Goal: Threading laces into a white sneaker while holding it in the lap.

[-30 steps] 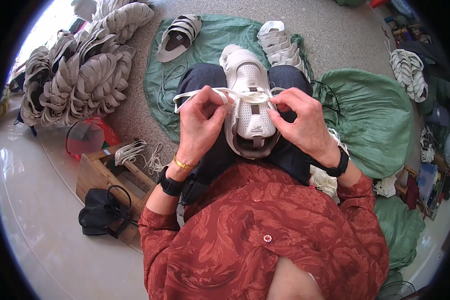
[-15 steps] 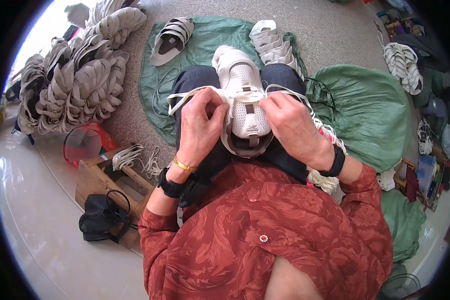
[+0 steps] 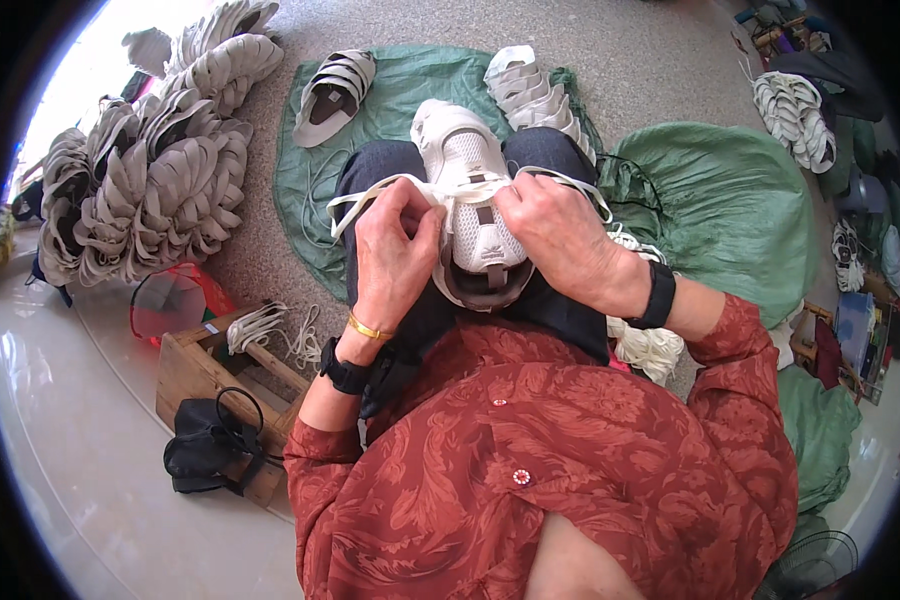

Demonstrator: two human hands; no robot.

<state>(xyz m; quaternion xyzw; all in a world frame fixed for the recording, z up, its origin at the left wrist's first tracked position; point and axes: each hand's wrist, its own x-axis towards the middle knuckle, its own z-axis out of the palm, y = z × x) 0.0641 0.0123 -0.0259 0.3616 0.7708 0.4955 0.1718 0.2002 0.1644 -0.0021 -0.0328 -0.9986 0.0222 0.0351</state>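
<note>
A white shoe upper with a mesh tongue rests between my knees, its toe pointing away from me. White shoelace crosses over the tongue, with a loop out to the left and more of it trailing right. My left hand pinches the lace at the upper's left edge, thumb against fingers. On the other side my right hand is closed on the lace at the right edge. The fingertips of both hands hide part of the lace holes.
Stacked grey-white uppers pile up at left. A green sheet ahead carries a single upper and a nested stack. To the right sits a green sack; a wooden stool holding laces and a black bag are at lower left.
The view has shifted slightly, and the shoe and both hands appear a little further left. Both hands keep hold of the lace, in much the same pose.
</note>
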